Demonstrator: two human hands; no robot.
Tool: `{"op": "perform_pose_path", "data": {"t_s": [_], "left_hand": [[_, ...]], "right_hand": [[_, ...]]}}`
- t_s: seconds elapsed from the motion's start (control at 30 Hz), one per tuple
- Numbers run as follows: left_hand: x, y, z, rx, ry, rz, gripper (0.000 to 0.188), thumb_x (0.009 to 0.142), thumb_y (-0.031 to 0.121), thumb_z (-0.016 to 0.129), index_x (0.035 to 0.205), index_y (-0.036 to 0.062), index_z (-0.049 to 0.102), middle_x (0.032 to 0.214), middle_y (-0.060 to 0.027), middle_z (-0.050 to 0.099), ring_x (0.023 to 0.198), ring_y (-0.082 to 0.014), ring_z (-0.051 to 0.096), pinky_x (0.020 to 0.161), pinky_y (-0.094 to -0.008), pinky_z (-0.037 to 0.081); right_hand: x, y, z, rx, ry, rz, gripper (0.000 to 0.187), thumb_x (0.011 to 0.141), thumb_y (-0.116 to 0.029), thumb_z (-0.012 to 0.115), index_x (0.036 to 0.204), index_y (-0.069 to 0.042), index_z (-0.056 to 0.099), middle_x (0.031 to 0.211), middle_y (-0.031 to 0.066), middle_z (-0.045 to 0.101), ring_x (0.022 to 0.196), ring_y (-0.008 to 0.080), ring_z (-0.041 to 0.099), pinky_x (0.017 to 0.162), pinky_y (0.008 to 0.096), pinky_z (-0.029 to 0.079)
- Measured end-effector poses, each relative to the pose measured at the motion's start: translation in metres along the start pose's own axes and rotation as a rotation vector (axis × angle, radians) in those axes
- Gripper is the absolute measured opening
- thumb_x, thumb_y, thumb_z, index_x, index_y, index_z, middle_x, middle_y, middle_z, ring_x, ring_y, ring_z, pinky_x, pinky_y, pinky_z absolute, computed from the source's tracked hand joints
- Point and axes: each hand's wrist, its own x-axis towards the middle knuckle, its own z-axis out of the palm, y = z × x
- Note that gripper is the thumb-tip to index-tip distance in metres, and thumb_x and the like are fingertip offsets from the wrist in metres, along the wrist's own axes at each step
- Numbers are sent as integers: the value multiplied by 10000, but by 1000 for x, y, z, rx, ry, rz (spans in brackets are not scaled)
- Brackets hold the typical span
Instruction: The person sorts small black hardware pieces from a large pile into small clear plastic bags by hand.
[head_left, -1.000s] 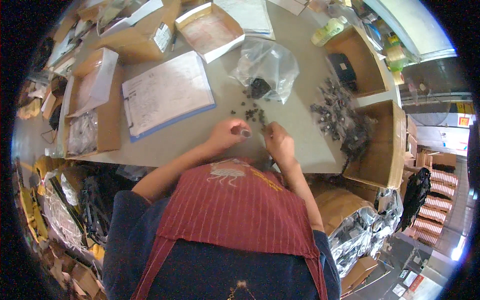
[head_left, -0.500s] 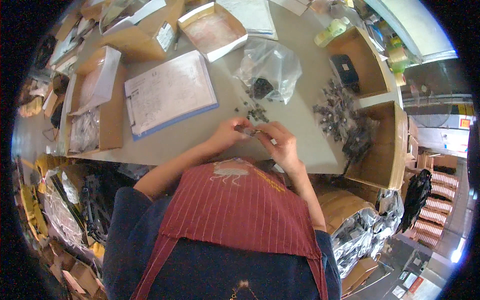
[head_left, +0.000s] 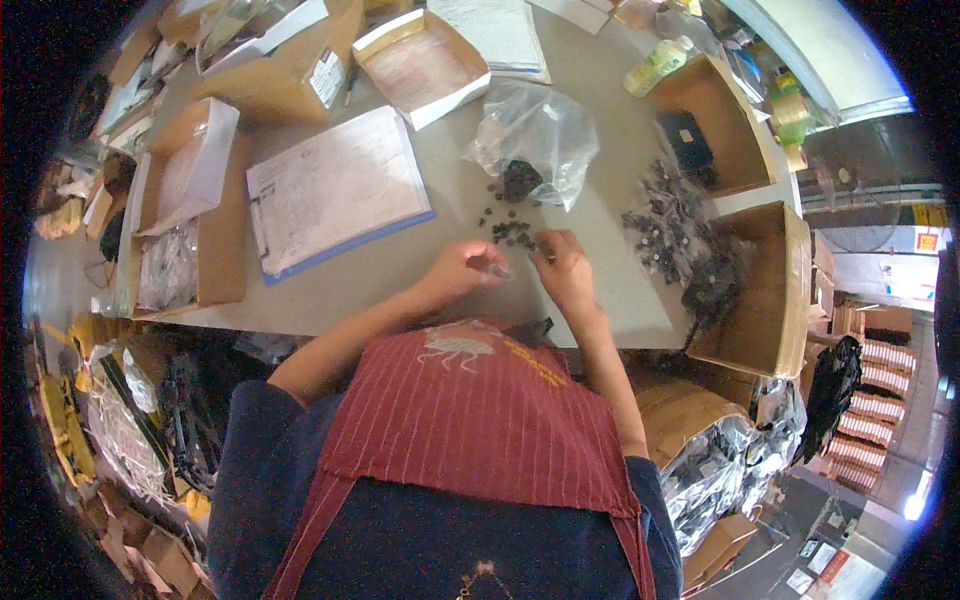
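Observation:
Over the near part of the table, my left hand [head_left: 462, 270] is closed in a pinch. A small greyish piece [head_left: 497, 270] sticks out from its fingertips, too small to name. My right hand [head_left: 567, 272] is to the right of it, a short gap away, with its fingers curled down at the edge of the loose small black parts [head_left: 513, 234]. Whatever its fingertips pinch is hidden. Just beyond lies a clear plastic bag [head_left: 545, 135] with a clump of black parts [head_left: 522, 181] at its mouth.
A clipboard with papers [head_left: 340, 190] lies to the left, near a cardboard box [head_left: 222, 250]. On the right, a heap of dark parts [head_left: 668, 230] spills from an open carton [head_left: 765, 290]. A shallow white box [head_left: 475, 93] and a bottle [head_left: 658, 66] stand farther back.
My hands were together at the small piece and are now apart. The right hand has moved right and slightly away from me, to the loose black parts; the left keeps its pinch.

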Motion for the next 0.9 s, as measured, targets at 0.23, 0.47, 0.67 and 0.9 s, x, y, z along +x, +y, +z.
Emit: {"op": "perform_pose_path", "data": {"t_s": [0.23,0.47,0.67,0.9], "left_hand": [[0,7,4,287,-43,-14,290,782,117,752,1060,88,673,1010,-61,669,911,-137,614,809,-303,499],[9,-12,16,980,-93,344,489,611,204,716,1095,159,668,1125,-205,499,1078,-409,475,918,-492,430],[23,-3,20,1114,-281,318,458,602,280,724,1034,138,669,1193,-210,455,1154,-440,395,930,-540,378],[33,-26,10,740,-151,274,369,615,251,763,951,132,667,1086,-142,526,1078,-361,483,945,-443,389]], "right_hand": [[2,-2,11,-13,5,-3,139,813,-121,646,938,-65,629,905,153,619,835,386,624,695,468,515],[-10,-3,3,120,-43,64,140,810,-130,669,935,-69,653,870,146,627,791,371,636,700,441,523],[-38,2,-4,417,13,268,192,814,-103,736,985,-31,686,904,122,667,796,239,673,721,342,537],[-49,-47,-47,452,8,61,174,809,8,729,976,-5,682,913,90,656,782,167,659,690,288,518]]}}
